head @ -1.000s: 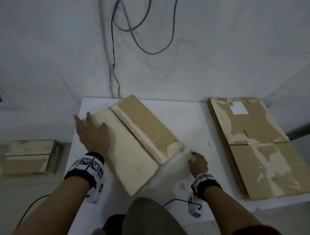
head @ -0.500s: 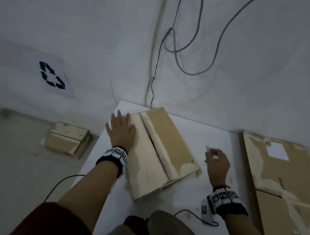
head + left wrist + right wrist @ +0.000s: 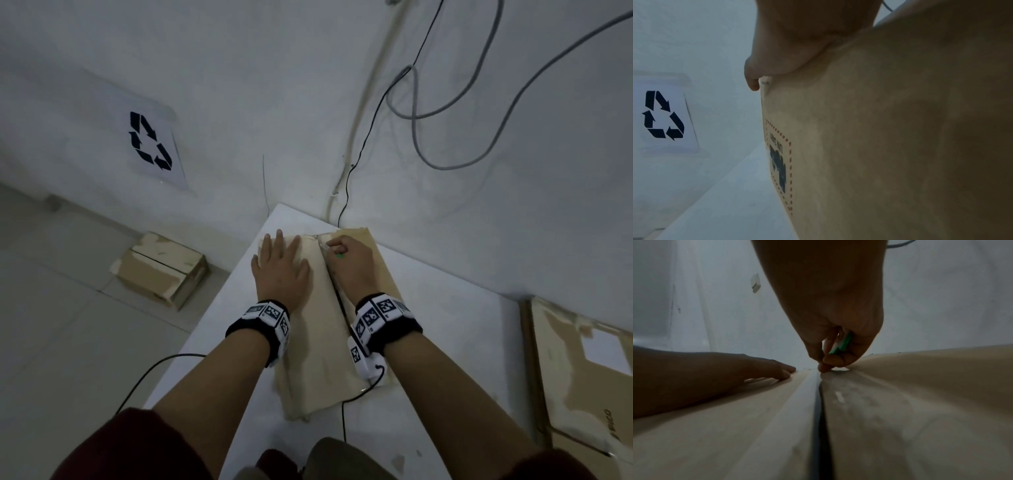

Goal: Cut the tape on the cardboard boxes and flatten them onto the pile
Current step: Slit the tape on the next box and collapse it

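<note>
At the box (image 3: pixel 318 342) seam, blade tip hidden under right hand (image 3: pixel 349 267) gripping green cutter (image 3: pixel 840 344).

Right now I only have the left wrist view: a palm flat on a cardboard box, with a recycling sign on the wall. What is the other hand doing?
Observer: The right hand pinches a small green cutter, with its fingertips at the far end of the box's centre seam.
Operator: Is that seam open at all?
Observer: The right wrist view shows a dark gap between the two flaps on the near side of the hand. I can't tell whether any tape is cut.
Operator: Where is the pile?
Observer: In the head view, flattened cardboard lies to the right of the box. Another box sits on the floor to the left.
</note>
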Tool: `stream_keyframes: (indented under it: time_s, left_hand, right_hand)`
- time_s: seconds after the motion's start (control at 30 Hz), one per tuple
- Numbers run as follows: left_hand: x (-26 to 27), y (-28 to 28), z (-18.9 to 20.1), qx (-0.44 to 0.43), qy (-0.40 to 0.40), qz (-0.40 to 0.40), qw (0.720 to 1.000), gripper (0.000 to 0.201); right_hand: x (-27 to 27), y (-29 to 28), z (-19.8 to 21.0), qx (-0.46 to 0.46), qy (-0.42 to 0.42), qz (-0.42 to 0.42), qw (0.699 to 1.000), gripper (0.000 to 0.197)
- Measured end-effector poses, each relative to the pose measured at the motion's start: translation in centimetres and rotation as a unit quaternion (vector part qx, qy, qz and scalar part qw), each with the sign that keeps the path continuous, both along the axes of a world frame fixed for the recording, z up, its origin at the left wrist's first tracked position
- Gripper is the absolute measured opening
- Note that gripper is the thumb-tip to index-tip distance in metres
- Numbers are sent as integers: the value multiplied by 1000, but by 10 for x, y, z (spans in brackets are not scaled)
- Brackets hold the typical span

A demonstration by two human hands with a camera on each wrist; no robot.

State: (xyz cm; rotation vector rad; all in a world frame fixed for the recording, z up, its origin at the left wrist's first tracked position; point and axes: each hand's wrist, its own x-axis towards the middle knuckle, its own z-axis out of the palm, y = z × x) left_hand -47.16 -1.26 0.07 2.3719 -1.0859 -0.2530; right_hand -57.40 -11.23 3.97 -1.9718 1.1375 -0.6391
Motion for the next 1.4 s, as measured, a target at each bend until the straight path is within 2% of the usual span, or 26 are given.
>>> stream_keyframes:
  time_s: [0.17,0.37,0.53,0.8,0.97,1.1,1.2,1.27,1.4]
  left_hand:
    - [0,-1,-1,-10,10,2,1000,56]
    - [2,-2,-2,-7,8,-3,1000,56]
    - [2,-1,-1,-1,16,-3,1000,56]
    - [0,1,4,18,6,-4,1000,56]
    - [-1,7,5,47,-9,-29,998,57]
    - [-39,33,6,-20,-61,-117,991,58]
    - [-71,51,2,4,-71,-180,981,63]
    - [-75,56,0,13,-86,-186,979,69]
    - [-70,56,-2,19,-93,-190,977,68]
  right_hand:
    - [8,-4,0,-29,18,5,999,12]
    - [21,-3,0,-95,103,39,989,8]
    - [27,-3,0,-95,148,56,983,14]
    - [-13,25,1,-100,246,77,961,15]
    - [-61,56,6,-92,236,71,965,20]
    - [-71,64,8,-97,213,70,970,23]
    - [-70,67,11,-100,203,54,973,20]
    - [-73,70,14,-90,193,39,976,17]
    - [-88,83,14,-78,213,34,973,15]
